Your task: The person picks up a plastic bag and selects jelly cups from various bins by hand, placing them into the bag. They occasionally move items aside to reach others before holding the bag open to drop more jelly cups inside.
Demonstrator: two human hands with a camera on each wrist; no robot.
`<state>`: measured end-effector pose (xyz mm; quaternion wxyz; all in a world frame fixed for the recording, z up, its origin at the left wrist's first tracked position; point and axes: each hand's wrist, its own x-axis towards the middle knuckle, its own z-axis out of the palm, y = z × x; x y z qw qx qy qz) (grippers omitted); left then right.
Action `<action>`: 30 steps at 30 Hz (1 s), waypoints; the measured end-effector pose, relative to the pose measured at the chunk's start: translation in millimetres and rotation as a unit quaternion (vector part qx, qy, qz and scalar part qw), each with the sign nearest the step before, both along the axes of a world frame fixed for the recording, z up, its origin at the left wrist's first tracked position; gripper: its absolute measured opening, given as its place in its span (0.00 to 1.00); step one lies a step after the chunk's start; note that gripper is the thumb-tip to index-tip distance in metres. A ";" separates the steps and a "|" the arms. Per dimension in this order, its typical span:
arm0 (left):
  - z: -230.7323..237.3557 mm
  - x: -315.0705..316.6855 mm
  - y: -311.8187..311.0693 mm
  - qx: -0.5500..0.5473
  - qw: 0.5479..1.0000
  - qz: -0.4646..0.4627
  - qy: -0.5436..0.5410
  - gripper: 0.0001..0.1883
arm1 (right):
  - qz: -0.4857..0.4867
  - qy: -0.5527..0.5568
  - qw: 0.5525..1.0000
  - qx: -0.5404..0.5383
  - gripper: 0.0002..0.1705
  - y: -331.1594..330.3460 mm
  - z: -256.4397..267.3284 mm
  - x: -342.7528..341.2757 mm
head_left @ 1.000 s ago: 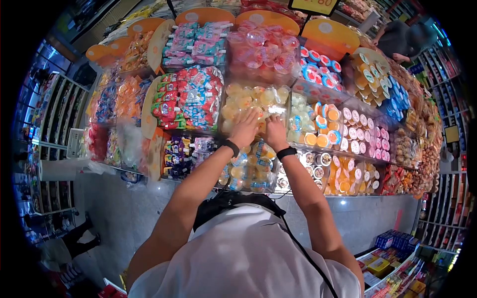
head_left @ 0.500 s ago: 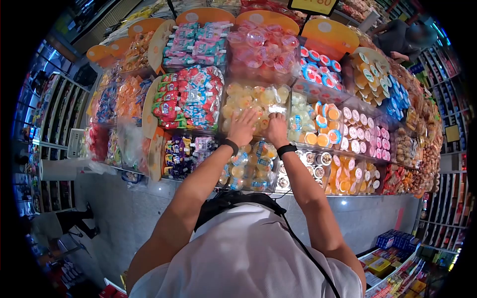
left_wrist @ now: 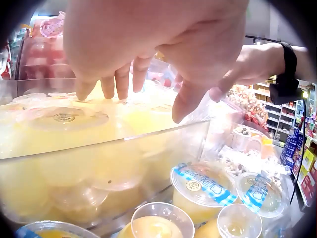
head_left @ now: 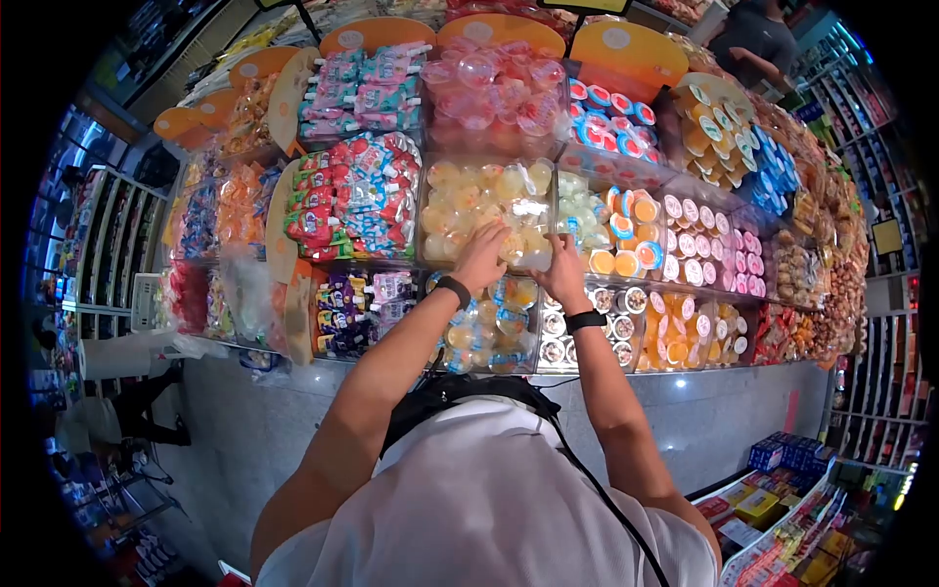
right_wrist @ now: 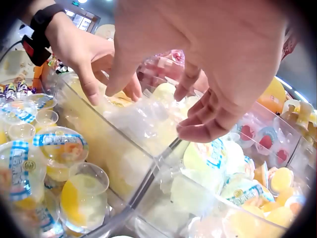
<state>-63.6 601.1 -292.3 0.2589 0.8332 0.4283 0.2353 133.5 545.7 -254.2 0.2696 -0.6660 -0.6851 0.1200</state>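
Observation:
Pale yellow jelly cups (head_left: 479, 186) fill a clear plastic bin (left_wrist: 106, 161) in the middle of the display. My left hand (head_left: 480, 258) rests over the front of these cups, its fingers reaching down among their tops in the left wrist view. At the bin's right front corner is my right hand (head_left: 562, 277), with thumb and fingers apart. Its loosely bent fingers hang over the divider between this bin and a bin of pale green jelly cups (right_wrist: 208, 158). A clear, shiny plastic film (right_wrist: 143, 119) shows between the hands in the right wrist view.
Jelly cups with blue-checked labels (left_wrist: 205, 186) sit in the lower bin in front. Red and blue pouches (head_left: 352, 196) lie left, pink cups (head_left: 494, 93) behind, orange-lidded cups (head_left: 626, 230) right. Another person (head_left: 758, 44) stands at the far right corner.
My right hand has moved right, from over the yellow cups to the bin's corner, and its fingers have spread. The left hand stays over the cups. The head view has shifted slightly.

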 end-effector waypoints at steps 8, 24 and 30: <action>7.0 18.1 9.3 0.031 0.996 -0.036 0.071 0.36 | 0.012 0.020 0.998 -0.051 0.36 -7.3 -30.4 -5.4; 0.4 18.3 16.9 0.026 0.999 -0.017 -0.021 0.34 | 0.103 -0.077 0.991 -0.034 0.22 14.8 -49.4 11.5; -11.0 13.4 22.0 0.015 0.997 0.000 -0.070 0.36 | 0.149 0.000 0.986 -0.076 0.20 24.3 -21.9 27.3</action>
